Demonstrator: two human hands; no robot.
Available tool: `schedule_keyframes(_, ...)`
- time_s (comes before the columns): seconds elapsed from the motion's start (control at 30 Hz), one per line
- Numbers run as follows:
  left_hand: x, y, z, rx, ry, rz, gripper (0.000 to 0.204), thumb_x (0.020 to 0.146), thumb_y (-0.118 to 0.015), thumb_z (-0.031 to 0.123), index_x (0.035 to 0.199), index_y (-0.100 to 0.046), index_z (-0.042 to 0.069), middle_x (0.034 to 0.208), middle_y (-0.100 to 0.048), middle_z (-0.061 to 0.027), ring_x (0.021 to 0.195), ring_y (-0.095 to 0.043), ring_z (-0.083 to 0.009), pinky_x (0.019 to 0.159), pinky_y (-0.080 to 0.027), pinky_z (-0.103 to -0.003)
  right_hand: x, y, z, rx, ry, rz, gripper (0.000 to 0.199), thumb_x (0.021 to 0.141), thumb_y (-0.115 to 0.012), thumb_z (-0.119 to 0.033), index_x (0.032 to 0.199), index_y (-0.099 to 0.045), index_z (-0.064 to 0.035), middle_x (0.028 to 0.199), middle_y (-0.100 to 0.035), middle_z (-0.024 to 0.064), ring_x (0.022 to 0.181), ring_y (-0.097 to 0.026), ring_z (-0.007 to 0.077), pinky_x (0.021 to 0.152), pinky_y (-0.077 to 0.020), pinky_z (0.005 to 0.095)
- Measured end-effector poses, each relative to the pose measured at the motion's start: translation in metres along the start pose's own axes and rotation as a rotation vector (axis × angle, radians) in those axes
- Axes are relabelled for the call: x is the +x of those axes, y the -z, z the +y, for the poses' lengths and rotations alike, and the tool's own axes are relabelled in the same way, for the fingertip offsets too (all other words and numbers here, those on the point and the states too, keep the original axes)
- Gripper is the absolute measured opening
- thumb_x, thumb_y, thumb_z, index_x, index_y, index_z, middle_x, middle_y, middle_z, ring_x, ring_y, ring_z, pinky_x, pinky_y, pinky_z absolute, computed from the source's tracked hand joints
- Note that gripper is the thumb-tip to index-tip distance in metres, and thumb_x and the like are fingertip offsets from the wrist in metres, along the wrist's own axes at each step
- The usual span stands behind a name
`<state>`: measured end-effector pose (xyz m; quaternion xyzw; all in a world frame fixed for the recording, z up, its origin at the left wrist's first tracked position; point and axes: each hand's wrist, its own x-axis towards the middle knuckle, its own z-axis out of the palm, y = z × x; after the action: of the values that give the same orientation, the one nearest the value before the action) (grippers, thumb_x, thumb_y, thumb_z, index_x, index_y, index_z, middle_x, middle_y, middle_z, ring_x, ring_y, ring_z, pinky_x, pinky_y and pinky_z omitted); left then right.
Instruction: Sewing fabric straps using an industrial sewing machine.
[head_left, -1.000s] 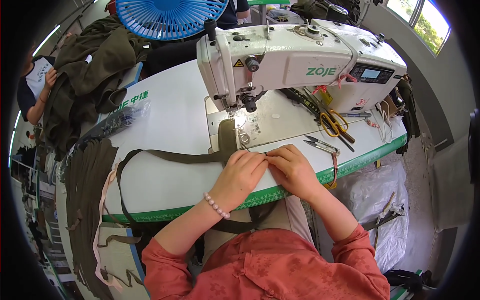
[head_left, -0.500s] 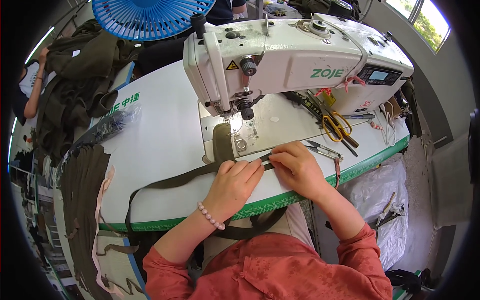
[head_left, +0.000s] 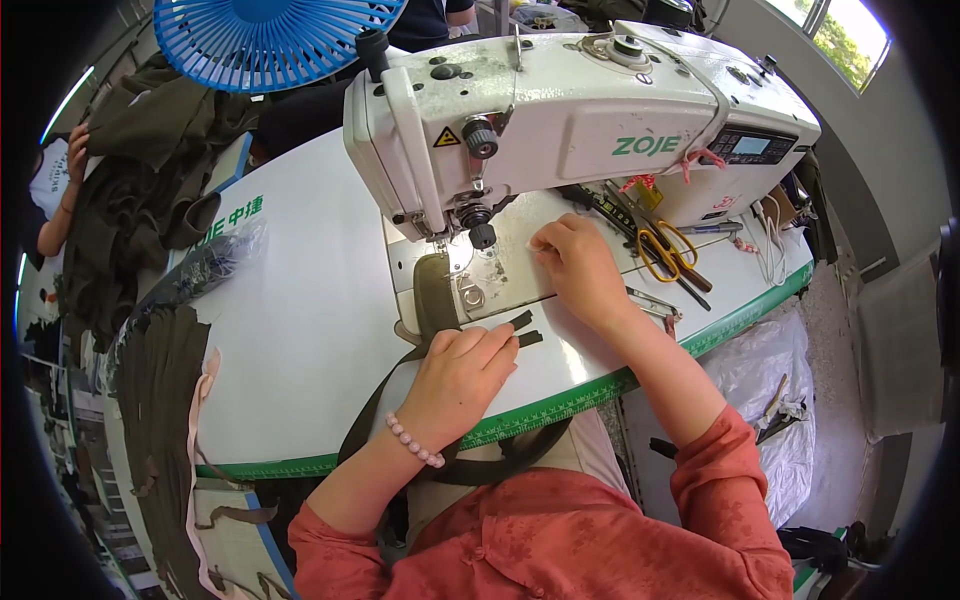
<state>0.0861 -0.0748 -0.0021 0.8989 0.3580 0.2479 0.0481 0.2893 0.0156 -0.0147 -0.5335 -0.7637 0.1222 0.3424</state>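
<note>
My left hand point(head_left: 465, 375), with a beaded bracelet at the wrist, is closed on a dark olive fabric strip point(head_left: 365, 425) at the table's front. Two cut ends of the strip stick out past its fingertips to the right. Over the metal bed of the white sewing machine point(head_left: 590, 120), my right hand point(head_left: 580, 265) has its fingers curled and pressed together; whatever they pinch, if anything, is too small to make out. Another piece of olive fabric point(head_left: 435, 295) lies under the needle area, reaching toward my left hand.
Yellow-handled scissors point(head_left: 665, 252) and small thread snips point(head_left: 652, 300) lie right of my right hand. A bundle of olive strips point(head_left: 160, 400) hangs over the left edge. A blue fan point(head_left: 265, 40) stands behind, and another person's hand point(head_left: 78, 150) touches fabric at far left.
My right hand has left the strip and moved up onto the machine bed. The left hand stays on the strip, whose two ends now show. The strip's loop at left has drawn in toward me.
</note>
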Motion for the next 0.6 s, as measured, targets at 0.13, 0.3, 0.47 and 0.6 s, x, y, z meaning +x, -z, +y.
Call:
schedule_keyframes(0.13, -0.001, 0.001, -0.003, 0.003, -0.003, -0.008, 0.024, 0.079, -0.067, 0.011, 0.101, -0.062, 0.003, 0.110, -0.060, -0.0043, 0.094, -0.057, -0.0189, 0.080, -0.041, -0.033, 0.004, 0.001, -0.004, 0.070, -0.082, -0.078, 0.020, 0.076, -0.066, -0.001, 0.096, -0.062, -0.0005, 0.091, -0.059, 0.0146, 0.086, -0.058, 0.0305, 0.074, -0.0469, 0.0387)
schedule_keyframes(0.3, -0.004, 0.002, -0.007, 0.036, -0.016, -0.012, 0.022, 0.081, -0.065, 0.011, 0.101, -0.062, 0.002, 0.108, -0.060, -0.0044, 0.093, -0.057, -0.0189, 0.079, -0.041, -0.033, 0.009, -0.006, -0.009, 0.093, -0.078, -0.011, 0.015, 0.077, -0.065, -0.001, 0.092, -0.061, 0.0001, 0.089, -0.058, 0.0148, 0.082, -0.057, 0.0321, 0.073, -0.0461, 0.0393)
schedule_keyframes(0.47, -0.006, 0.003, -0.008, 0.030, -0.024, -0.026, 0.021, 0.082, -0.063, 0.010, 0.101, -0.061, 0.002, 0.107, -0.060, -0.0044, 0.092, -0.057, -0.0183, 0.079, -0.041, -0.033, 0.013, -0.004, -0.016, -0.014, -0.094, -0.117, 0.011, 0.078, -0.065, -0.001, 0.086, -0.057, 0.0014, 0.089, -0.058, 0.0152, 0.083, -0.058, 0.0334, 0.070, -0.0459, 0.0390)
schedule_keyframes(0.6, -0.008, 0.004, -0.009, 0.025, -0.031, -0.021, 0.021, 0.082, -0.062, 0.010, 0.101, -0.061, 0.002, 0.107, -0.059, -0.0043, 0.092, -0.057, -0.0179, 0.080, -0.041, -0.033, 0.005, -0.002, -0.025, -0.038, -0.089, -0.138, 0.011, 0.079, -0.065, -0.002, 0.084, -0.057, 0.0014, 0.084, -0.060, 0.0138, 0.078, -0.059, 0.0323, 0.067, -0.0462, 0.0381)
